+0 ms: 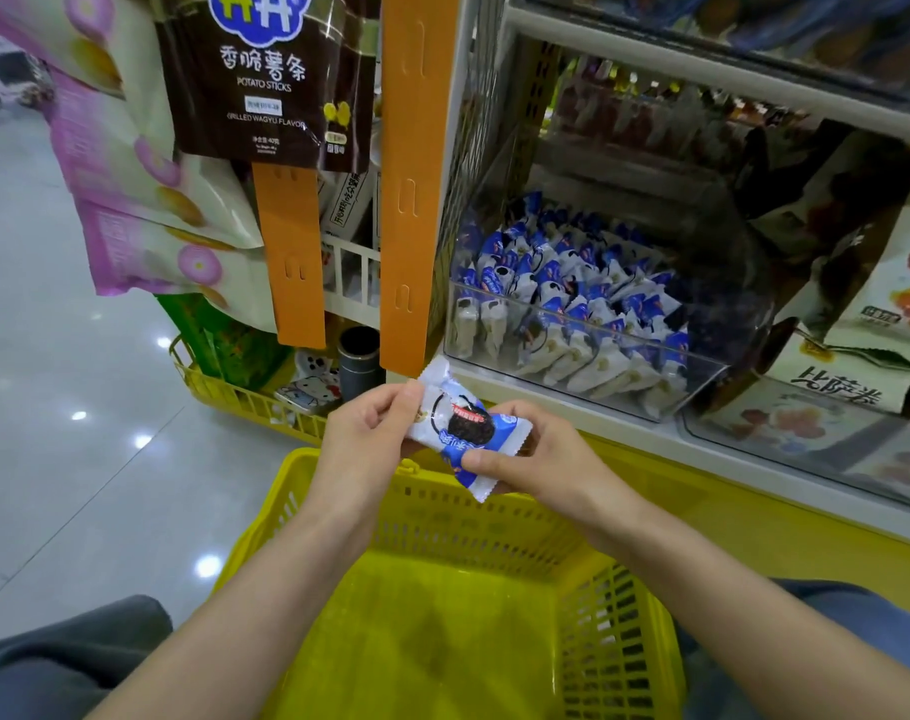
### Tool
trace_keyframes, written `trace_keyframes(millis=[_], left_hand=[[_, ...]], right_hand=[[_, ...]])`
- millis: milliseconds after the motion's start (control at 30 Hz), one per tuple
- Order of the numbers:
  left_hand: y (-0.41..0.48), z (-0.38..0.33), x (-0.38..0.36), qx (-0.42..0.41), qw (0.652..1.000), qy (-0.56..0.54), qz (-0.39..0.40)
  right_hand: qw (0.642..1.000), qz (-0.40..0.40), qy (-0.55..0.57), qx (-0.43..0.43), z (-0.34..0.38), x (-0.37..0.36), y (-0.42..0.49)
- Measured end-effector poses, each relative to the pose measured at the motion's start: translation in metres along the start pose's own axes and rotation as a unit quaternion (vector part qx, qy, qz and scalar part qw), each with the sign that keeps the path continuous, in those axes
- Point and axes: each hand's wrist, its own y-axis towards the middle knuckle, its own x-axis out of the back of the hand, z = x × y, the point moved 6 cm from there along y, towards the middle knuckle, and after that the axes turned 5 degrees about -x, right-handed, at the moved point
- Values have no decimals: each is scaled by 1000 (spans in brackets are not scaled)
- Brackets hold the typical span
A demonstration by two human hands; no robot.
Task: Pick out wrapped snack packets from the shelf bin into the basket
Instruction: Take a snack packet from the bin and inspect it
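The yellow basket lies open-topped, free to reach from above. The left hand and right hand with the snack packet fill the space over its far rim. The shelf bin opens above its front wall, beneath the upper shelf. An orange strip hangs just left of it.

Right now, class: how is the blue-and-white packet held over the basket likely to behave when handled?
The packet probably feels light: left hand and right hand hold it by fingertips. Its glossy film looks slippery. Flattish, it likely won't roll.
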Motion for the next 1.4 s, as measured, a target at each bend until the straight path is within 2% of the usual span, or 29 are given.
trace_keyframes(millis=[67,133,233,300,367,533,733,900,1000,1100,1167,1267,1333,1400], left_hand=[[-1,-2,0,3,1000,-2,-5],[1,-7,4,-45,997,62,-18],[0,-14,-1,-133,972,190,28],[-4,-13,-9,-148,963,219,61],[-7,-10,-15,-137,965,208,76],[-7,-6,-15,-91,985,134,60],[-12,-10,-18,-104,978,157,94],[-10,-3,-19,-39,989,92,111],[-8,-1,-14,-60,988,120,70],[-4,2,-3,-56,983,176,15],[-3,7,-7,11,989,140,38],[-7,17,-16,146,986,-4,86],[-7,17,-18,135,982,-70,113],[-6,13,-16,91,987,-83,108]], right_hand=[[999,6,-39,8,0,-2,0],[997,-7,-68,42,4,-3,0],[990,-47,-84,105,9,-1,-1],[984,-71,-106,127,10,1,-2],[983,-83,-108,127,9,4,-1],[996,-51,2,79,2,9,3],[971,-93,-139,170,10,6,-3],[888,-149,-317,298,23,3,-17],[883,-191,-308,299,25,12,-19],[901,-236,-220,291,27,25,-18],[902,-230,-196,307,29,25,-20],[885,-181,-246,352,27,12,-24],[856,-160,-309,382,26,0,-27],[819,-142,-370,415,27,-9,-30]])
